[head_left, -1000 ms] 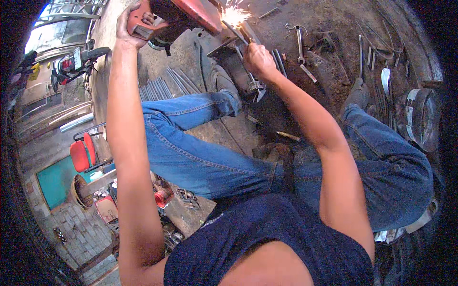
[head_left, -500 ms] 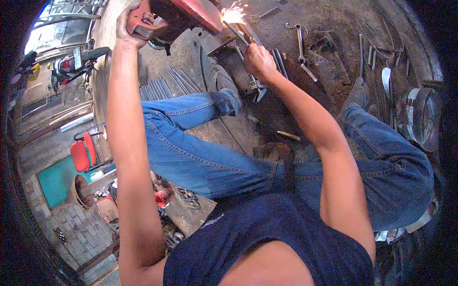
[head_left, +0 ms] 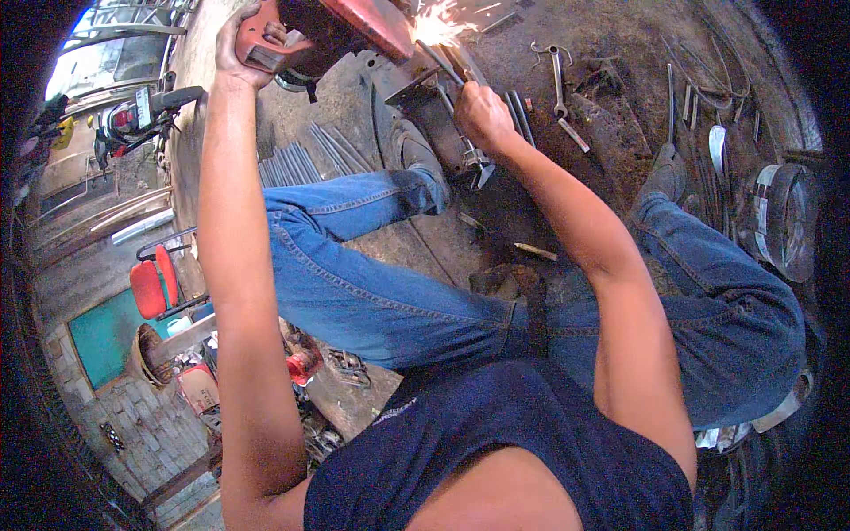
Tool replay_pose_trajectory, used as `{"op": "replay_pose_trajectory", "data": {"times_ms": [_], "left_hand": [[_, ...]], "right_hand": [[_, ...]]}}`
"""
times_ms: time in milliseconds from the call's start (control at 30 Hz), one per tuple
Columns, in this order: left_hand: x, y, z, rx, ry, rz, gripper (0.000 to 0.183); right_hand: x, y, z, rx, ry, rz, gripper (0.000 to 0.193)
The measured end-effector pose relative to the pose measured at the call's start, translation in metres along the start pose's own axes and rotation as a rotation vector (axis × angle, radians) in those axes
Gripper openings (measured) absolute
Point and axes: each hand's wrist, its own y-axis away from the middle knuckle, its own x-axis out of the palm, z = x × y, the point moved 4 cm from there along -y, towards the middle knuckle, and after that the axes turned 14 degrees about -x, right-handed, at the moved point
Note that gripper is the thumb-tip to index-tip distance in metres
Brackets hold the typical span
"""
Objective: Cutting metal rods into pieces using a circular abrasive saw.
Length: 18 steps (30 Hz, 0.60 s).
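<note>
At the upper left my left hand (head_left: 232, 53) is wrapped round the red handle (head_left: 261, 40) of a cut-off saw. The red guard (head_left: 376, 28) of the saw slopes down toward the right, and its disc is mostly hidden. Bright sparks (head_left: 445, 25) spray beside the guard's lower end. My right hand (head_left: 483, 117) is closed round a thin metal rod (head_left: 436, 58), whose far end reaches into the sparks. Below that hand lies the saw's metal base with a clamp part (head_left: 478, 166).
Cut metal rods (head_left: 290, 165) lie in a row left of my foot. A wrench (head_left: 558, 84) and a short metal piece (head_left: 574, 135) rest on the floor at right. Near my legs are a pointed stick (head_left: 536, 252) and a dark round ring-shaped object (head_left: 784, 221).
The sparks have grown brighter and spread wider to the right. Both hands stay in nearly the same place, still closed on the handle and the rod.
</note>
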Motion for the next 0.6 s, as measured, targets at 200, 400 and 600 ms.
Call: {"op": "replay_pose_trajectory", "data": {"times_ms": [200,400,600], "left_hand": [[0.0005,0.0011,0.0042,-0.049,0.076,0.011,0.036],[0.0007,0.0007,0.0016,-0.03,0.09,0.02,0.035],[-0.0052,-0.0025,-0.0036,-0.061,0.037,0.04,0.035]], "right_hand": [[0.0019,-0.0011,-0.0006,0.019,-0.003,0.067,0.029],[0.0026,-0.001,-0.0016,0.021,0.004,0.069,0.028],[0.0021,-0.0004,-0.0014,0.005,0.02,0.065,0.027]]}}
